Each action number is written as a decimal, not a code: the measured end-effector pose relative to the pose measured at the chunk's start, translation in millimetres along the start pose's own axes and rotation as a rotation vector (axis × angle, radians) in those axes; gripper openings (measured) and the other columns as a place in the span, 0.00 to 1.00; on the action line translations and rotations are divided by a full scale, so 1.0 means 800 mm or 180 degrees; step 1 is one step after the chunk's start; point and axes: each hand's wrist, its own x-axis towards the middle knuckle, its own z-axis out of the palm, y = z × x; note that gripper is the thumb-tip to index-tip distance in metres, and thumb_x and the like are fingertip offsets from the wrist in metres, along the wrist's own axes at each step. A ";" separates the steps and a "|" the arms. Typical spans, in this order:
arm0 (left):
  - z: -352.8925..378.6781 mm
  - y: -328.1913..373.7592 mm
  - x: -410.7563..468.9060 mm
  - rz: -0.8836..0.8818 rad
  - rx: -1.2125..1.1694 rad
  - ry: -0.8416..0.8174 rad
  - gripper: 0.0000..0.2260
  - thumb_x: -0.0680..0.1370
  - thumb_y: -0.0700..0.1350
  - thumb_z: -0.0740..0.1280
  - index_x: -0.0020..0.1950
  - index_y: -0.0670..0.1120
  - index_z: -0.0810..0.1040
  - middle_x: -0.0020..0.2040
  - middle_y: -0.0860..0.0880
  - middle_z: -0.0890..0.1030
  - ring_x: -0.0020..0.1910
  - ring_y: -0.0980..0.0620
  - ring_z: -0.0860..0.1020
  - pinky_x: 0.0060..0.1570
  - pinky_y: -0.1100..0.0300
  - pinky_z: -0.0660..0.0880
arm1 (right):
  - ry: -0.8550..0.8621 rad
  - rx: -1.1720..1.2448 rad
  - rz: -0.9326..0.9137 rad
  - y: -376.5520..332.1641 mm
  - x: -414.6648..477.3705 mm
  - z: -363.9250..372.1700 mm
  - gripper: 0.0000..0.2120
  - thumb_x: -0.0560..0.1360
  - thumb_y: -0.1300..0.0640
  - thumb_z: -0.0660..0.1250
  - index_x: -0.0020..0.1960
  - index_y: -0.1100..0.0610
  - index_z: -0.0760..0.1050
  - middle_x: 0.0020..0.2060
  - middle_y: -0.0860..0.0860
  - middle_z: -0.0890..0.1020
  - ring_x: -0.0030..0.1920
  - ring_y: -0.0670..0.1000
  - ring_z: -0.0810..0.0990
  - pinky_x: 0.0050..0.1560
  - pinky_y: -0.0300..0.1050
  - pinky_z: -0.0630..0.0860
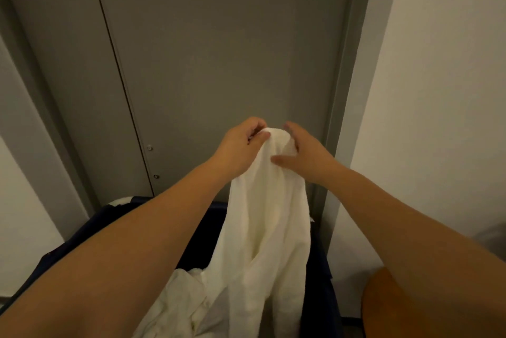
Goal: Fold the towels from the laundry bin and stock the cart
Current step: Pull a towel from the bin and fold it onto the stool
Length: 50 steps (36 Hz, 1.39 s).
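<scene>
So the left hand [241, 143] has its fingers curled in, pinching the top edge of a white towel [271, 214] held up in front of a grey door [219, 50]. The towel hangs down into the dark blue laundry bin [200, 228], where more white linen [178, 296] is piled. The right hand [304, 151] grabs the same top edge just beside it, thumb in front, fingers wrapped over.

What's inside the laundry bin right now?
Crumpled white linen lies in the dark bin. The towel held up by the left hand and right hand covers the rest; the bottom is hidden.
</scene>
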 end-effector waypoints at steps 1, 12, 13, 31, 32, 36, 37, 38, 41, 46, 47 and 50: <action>0.000 0.001 -0.001 0.0013 -0.0014 -0.0012 0.01 0.81 0.45 0.63 0.50 0.50 0.74 0.42 0.54 0.77 0.38 0.61 0.73 0.38 0.74 0.68 | 0.0155 -0.0007 -0.0019 -0.004 0.000 0.001 0.27 0.74 0.50 0.71 0.70 0.53 0.67 0.59 0.47 0.75 0.56 0.49 0.74 0.57 0.44 0.72; -0.004 -0.071 -0.052 -0.0806 0.0454 -0.0332 0.09 0.78 0.42 0.65 0.58 0.43 0.76 0.50 0.49 0.79 0.48 0.49 0.77 0.45 0.57 0.74 | 0.0898 0.0089 -0.0665 -0.060 0.017 -0.016 0.10 0.79 0.61 0.60 0.54 0.57 0.79 0.44 0.47 0.78 0.41 0.43 0.74 0.38 0.26 0.67; -0.003 -0.085 -0.059 -0.1007 0.0431 -0.0355 0.10 0.78 0.43 0.65 0.58 0.43 0.77 0.52 0.47 0.80 0.49 0.47 0.78 0.48 0.55 0.76 | 0.0990 0.0162 -0.0639 -0.064 0.020 -0.021 0.10 0.80 0.60 0.60 0.53 0.56 0.79 0.44 0.47 0.78 0.41 0.43 0.74 0.38 0.26 0.67; -0.075 0.006 0.010 -0.0161 0.0428 0.0142 0.03 0.74 0.40 0.70 0.42 0.42 0.82 0.40 0.48 0.81 0.36 0.56 0.76 0.32 0.68 0.70 | -0.0942 -0.0575 -0.0279 -0.042 0.011 0.003 0.10 0.75 0.56 0.69 0.56 0.52 0.78 0.49 0.45 0.80 0.47 0.43 0.78 0.45 0.34 0.70; -0.077 0.014 0.014 -0.0128 0.0441 0.0132 0.02 0.73 0.40 0.70 0.41 0.45 0.81 0.38 0.51 0.80 0.35 0.59 0.76 0.31 0.70 0.69 | -0.1062 -0.0231 -0.0225 -0.047 0.009 0.006 0.10 0.74 0.54 0.71 0.55 0.51 0.78 0.48 0.44 0.81 0.46 0.41 0.78 0.44 0.33 0.71; -0.077 0.026 0.013 -0.0071 0.0576 -0.0061 0.05 0.72 0.38 0.69 0.40 0.48 0.79 0.37 0.56 0.78 0.36 0.60 0.75 0.34 0.67 0.71 | -0.0339 0.0335 0.0012 -0.060 0.015 0.021 0.11 0.70 0.49 0.74 0.50 0.49 0.77 0.42 0.43 0.80 0.42 0.41 0.78 0.40 0.36 0.73; -0.077 0.025 0.013 -0.0081 0.0544 -0.0033 0.05 0.72 0.38 0.70 0.40 0.48 0.79 0.37 0.56 0.78 0.36 0.60 0.75 0.34 0.66 0.71 | -0.0108 0.0314 -0.0006 -0.061 0.018 0.024 0.14 0.70 0.49 0.74 0.52 0.50 0.75 0.42 0.42 0.78 0.42 0.42 0.77 0.39 0.36 0.72; -0.077 0.025 0.012 -0.0092 0.0510 -0.0001 0.05 0.72 0.39 0.70 0.40 0.48 0.79 0.38 0.56 0.78 0.37 0.60 0.75 0.35 0.67 0.72 | -0.0011 0.0282 -0.0063 -0.060 0.020 0.027 0.15 0.70 0.50 0.74 0.54 0.51 0.73 0.43 0.43 0.76 0.42 0.42 0.76 0.38 0.36 0.71; -0.083 0.021 0.011 -0.0071 0.0501 0.0006 0.05 0.72 0.40 0.72 0.40 0.49 0.79 0.38 0.57 0.78 0.37 0.61 0.75 0.33 0.72 0.72 | -0.0015 0.0145 -0.0422 -0.066 0.022 0.033 0.07 0.77 0.54 0.67 0.53 0.55 0.77 0.41 0.47 0.78 0.39 0.44 0.75 0.37 0.37 0.71; -0.097 -0.024 -0.005 -0.0359 0.0548 -0.0144 0.05 0.73 0.42 0.74 0.42 0.47 0.78 0.38 0.54 0.78 0.35 0.58 0.74 0.31 0.70 0.70 | 0.0653 0.0070 -0.0671 -0.070 0.032 0.027 0.09 0.77 0.64 0.62 0.48 0.61 0.81 0.39 0.53 0.80 0.38 0.49 0.76 0.36 0.38 0.68; -0.100 -0.040 -0.011 -0.0529 0.0655 -0.0251 0.05 0.73 0.43 0.74 0.43 0.46 0.79 0.38 0.52 0.78 0.36 0.56 0.75 0.33 0.66 0.71 | 0.0739 0.0054 -0.0646 -0.068 0.036 0.021 0.10 0.77 0.65 0.61 0.49 0.60 0.81 0.40 0.53 0.80 0.40 0.50 0.77 0.35 0.38 0.68; -0.113 -0.090 -0.032 -0.1002 0.0992 -0.0508 0.04 0.75 0.44 0.71 0.41 0.48 0.78 0.39 0.51 0.79 0.38 0.52 0.77 0.35 0.60 0.72 | 0.0959 0.0069 -0.0425 -0.058 0.045 0.003 0.11 0.76 0.66 0.60 0.51 0.61 0.81 0.42 0.54 0.80 0.44 0.53 0.78 0.41 0.40 0.70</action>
